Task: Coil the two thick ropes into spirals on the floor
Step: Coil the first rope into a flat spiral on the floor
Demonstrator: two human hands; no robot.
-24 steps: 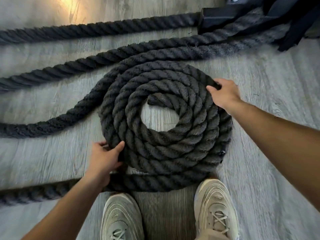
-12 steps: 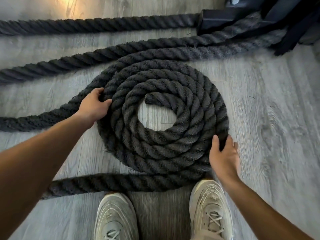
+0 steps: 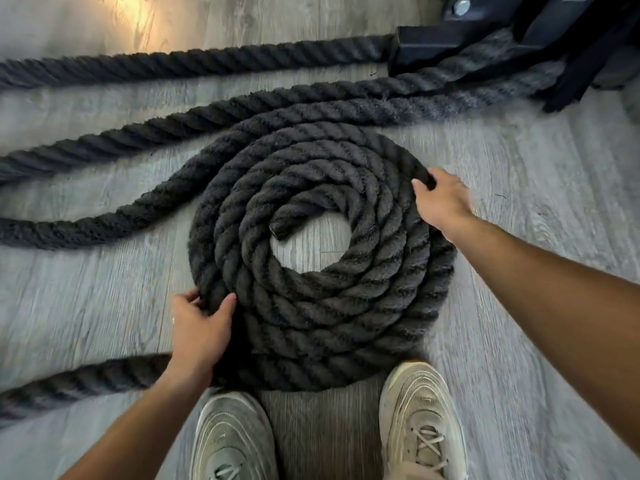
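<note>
Black thick twisted rope (image 3: 322, 258), wound as a flat spiral on grey wood-grain floor (image 3: 519, 188) before two beige mesh sneakers (image 3: 420, 420) (no legible branding). Left hand (image 3: 199, 329) pinches the spiral's near-left outer turn; right hand (image 3: 441, 199) curls over its far-right edge.

Rough fibre rope on matt wood-look flooring

The coiled rope (image 3: 322, 258) is dark, fuzzy, twisted fibre; the floor (image 3: 540, 188) is grey, grained, matt plank; at 1 o'clock, a smooth black metal frame (image 3: 450, 46); the shoes (image 3: 419, 420) are beige mesh.
</note>
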